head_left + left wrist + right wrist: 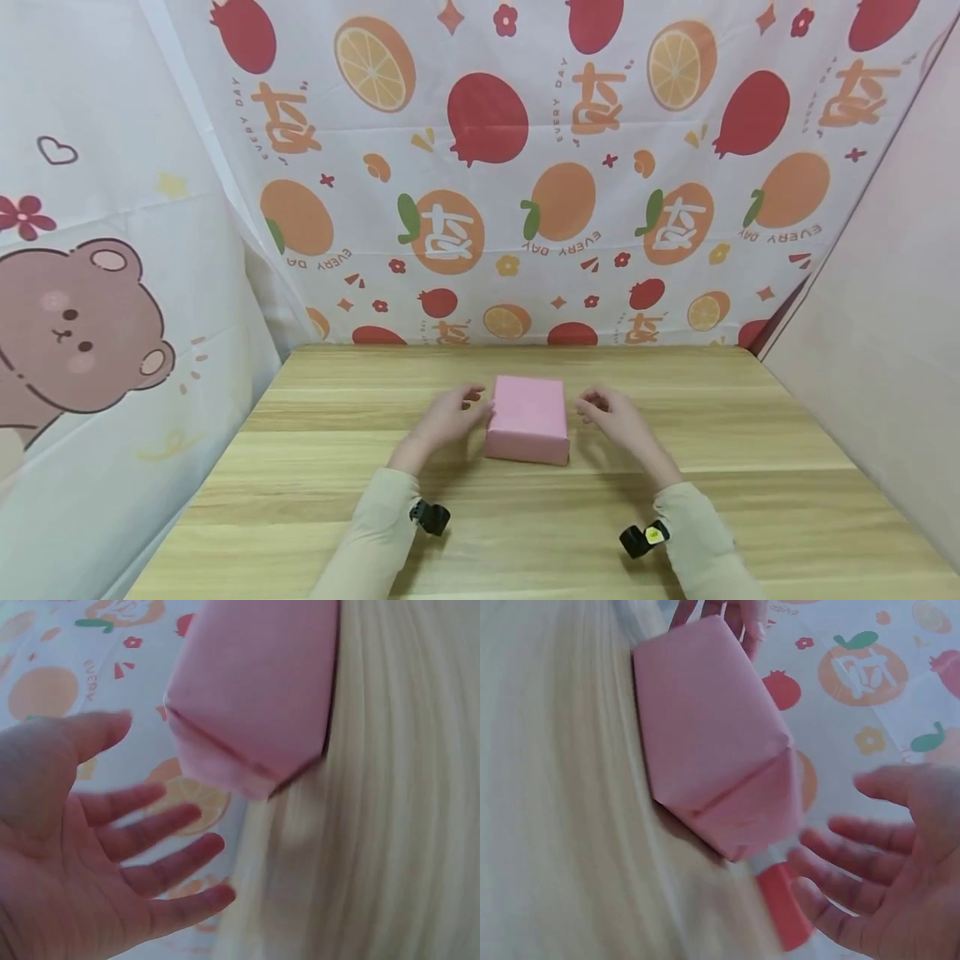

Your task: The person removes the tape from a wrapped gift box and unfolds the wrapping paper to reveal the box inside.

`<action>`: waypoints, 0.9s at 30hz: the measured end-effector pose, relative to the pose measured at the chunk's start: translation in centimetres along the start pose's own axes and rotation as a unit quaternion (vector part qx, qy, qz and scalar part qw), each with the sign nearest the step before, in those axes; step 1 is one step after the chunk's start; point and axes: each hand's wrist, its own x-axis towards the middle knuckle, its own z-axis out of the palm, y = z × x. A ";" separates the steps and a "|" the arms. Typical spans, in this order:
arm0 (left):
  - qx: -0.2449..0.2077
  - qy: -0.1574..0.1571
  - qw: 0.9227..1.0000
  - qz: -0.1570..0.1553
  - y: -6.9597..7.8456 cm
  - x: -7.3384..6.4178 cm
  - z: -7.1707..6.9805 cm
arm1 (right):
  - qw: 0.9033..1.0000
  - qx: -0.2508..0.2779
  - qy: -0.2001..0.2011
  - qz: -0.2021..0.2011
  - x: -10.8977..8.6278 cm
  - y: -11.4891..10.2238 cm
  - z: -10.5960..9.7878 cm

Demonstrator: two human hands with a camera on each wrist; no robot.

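A pink paper-wrapped box (527, 410) lies flat on the wooden table, between the two hands. At its left side is my left hand (450, 414), with the thumb near the box edge in the head view. The left wrist view shows the left palm and spread fingers (172, 870) apart from the folded end of the box (251, 697). On the other side, a small gap separates my right hand (617, 417) from the box. Its fingers (847, 874) are loosely bent and hold nothing in the right wrist view, close to the box's folded end (742, 806).
The wooden table (337, 533) reaches back to a fruit-print cloth (615, 167). A bear-print cloth (82, 333) hangs on the left, and a plain pale wall (885, 292) borders the right. Black wrist cameras (431, 517) sit on both sleeves.
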 end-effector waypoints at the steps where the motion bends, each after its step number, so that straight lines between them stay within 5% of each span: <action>1: -0.031 -0.002 0.999 -0.018 -0.1 0.1 0.2 | 1.000 0.019 0.004 0.010 0.1 0.3 0.3; 5: -0.164 -0.027 0.983 -0.074 -0.4 0.3 1.1 | 0.987 0.132 0.002 0.087 0.5 1.3 1.9; 7: -0.242 -0.051 0.964 -0.100 -0.4 0.4 1.6 | 0.973 0.195 -0.004 0.123 0.5 1.4 2.7; 11: -0.321 -0.078 0.936 -0.118 -0.3 0.5 2.5 | 0.948 0.277 -0.003 0.156 0.5 1.4 4.0; 22: -0.301 -0.037 0.947 -0.108 0.3 0.6 2.4 | 0.947 0.289 0.002 0.140 0.7 0.5 4.8; 27: -0.266 -0.001 0.959 -0.102 1.1 0.1 2.2 | 0.951 0.283 0.002 0.124 0.5 0.3 4.7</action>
